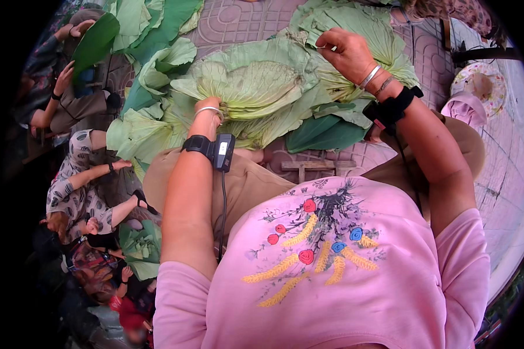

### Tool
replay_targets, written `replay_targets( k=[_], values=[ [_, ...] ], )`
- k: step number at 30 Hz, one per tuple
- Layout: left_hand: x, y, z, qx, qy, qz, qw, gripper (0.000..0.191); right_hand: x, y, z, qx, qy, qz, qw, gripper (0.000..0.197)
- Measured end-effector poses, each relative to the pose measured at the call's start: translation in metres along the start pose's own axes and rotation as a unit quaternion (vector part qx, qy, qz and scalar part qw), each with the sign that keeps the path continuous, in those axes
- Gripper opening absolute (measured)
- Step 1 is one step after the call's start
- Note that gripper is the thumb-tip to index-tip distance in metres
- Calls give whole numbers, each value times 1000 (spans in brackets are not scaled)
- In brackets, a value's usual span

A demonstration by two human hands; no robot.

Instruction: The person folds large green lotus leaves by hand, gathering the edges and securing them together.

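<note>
My left hand (208,104) grips the gathered base of a folded bundle of pale green lotus leaves (257,83), whose ribs fan out away from me. Above more leaves to the right, my right hand (347,50) is raised with thumb and fingertips close together. A thin pale sliver seems to show at those fingertips, too small to make out. Spread beneath that hand is a large light green lotus leaf (367,26). Under the bundle lie further leaves, with a darker green leaf (327,133) nearest my knees.
A low wooden stool or frame (318,165) stands on the patterned paving (244,22) between my legs. At left, a seated person holds up a dark green leaf (97,43); other people sit below. A floral hat (480,87) lies at right. More leaves (135,26) pile up at upper left.
</note>
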State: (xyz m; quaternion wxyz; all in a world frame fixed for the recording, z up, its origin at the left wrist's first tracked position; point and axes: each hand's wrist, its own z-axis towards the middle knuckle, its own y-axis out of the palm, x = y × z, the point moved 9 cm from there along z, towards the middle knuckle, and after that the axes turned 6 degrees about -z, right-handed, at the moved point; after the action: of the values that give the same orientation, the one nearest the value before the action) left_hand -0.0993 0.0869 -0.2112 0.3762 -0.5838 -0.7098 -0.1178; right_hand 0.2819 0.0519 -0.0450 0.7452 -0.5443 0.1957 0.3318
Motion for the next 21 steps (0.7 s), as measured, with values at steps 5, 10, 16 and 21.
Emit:
replay_targets(
  k=[5,10,16,21],
  values=[
    [52,-22,-19,205,219,265,917,52,28,-8,-4,2,26,-92,995,11],
    [85,75,-121,-169,221,62,959,39,121,-31,-21,-17,194,-225,955,20],
    [98,123,-237,-454,120,-48,881,27,164,-29,-57,-178,192,-343,902,41],
    [94,121,-240,-471,109,-25,875,27,174,9,-87,-192,294,-348,869,39]
  ],
)
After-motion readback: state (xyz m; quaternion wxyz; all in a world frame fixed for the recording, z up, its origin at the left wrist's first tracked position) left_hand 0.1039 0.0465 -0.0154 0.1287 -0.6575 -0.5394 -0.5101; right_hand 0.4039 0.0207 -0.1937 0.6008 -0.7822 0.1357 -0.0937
